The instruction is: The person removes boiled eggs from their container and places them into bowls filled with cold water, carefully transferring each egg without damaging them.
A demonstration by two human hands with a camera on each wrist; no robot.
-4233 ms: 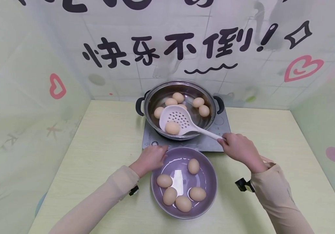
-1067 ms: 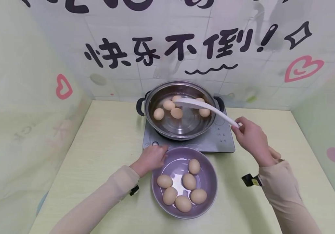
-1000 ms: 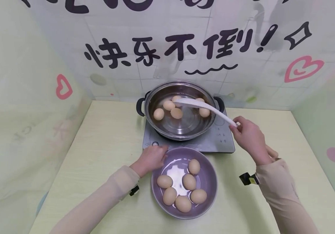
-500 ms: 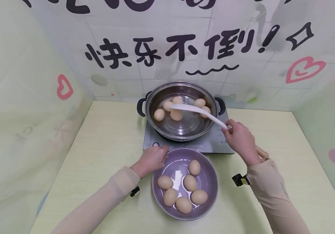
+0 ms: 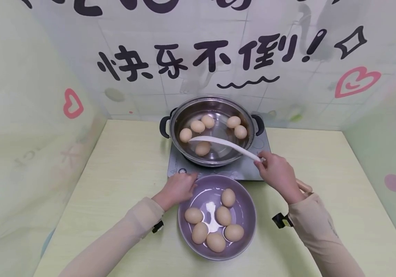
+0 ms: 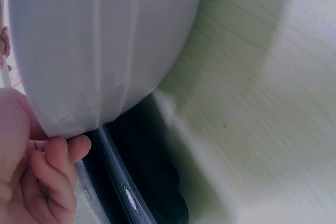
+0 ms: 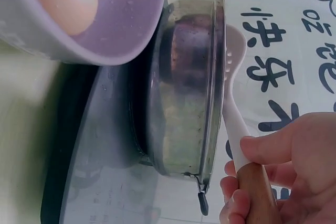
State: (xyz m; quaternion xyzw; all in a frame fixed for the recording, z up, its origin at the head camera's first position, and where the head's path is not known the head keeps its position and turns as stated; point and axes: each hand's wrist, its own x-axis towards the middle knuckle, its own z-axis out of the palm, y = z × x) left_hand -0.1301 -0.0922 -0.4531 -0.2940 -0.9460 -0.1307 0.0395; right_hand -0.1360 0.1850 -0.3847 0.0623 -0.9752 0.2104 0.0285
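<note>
My right hand (image 5: 278, 172) grips a slotted spoon (image 5: 223, 142) by its handle; the right wrist view shows its wooden grip (image 7: 255, 195) inside the fingers. The spoon's pale head reaches over the near-left part of a steel pot (image 5: 213, 161), seen almost edge-on. Just below it in the head view is an egg (image 5: 203, 149) near the pot's front wall. Other eggs (image 5: 233, 122) lie in the pot at the back, left and right. With thumb and fingers my left hand (image 5: 178, 189) pinches the rim of a purple bowl (image 5: 252, 215), which holds several brown eggs (image 5: 216, 242).
Under the pot is a flat induction cooker (image 5: 253, 169), with the bowl right against its front edge. Black handles (image 5: 258, 125) stick out on both sides of the pot. A printed sheet (image 5: 198, 84) stands close behind, with sheeting on both sides.
Over about four seconds, one more egg has come into the bowl. Lately the right hand has brought the spoon nearer and left, and one egg has shifted toward the pot's front. The left hand stays.
</note>
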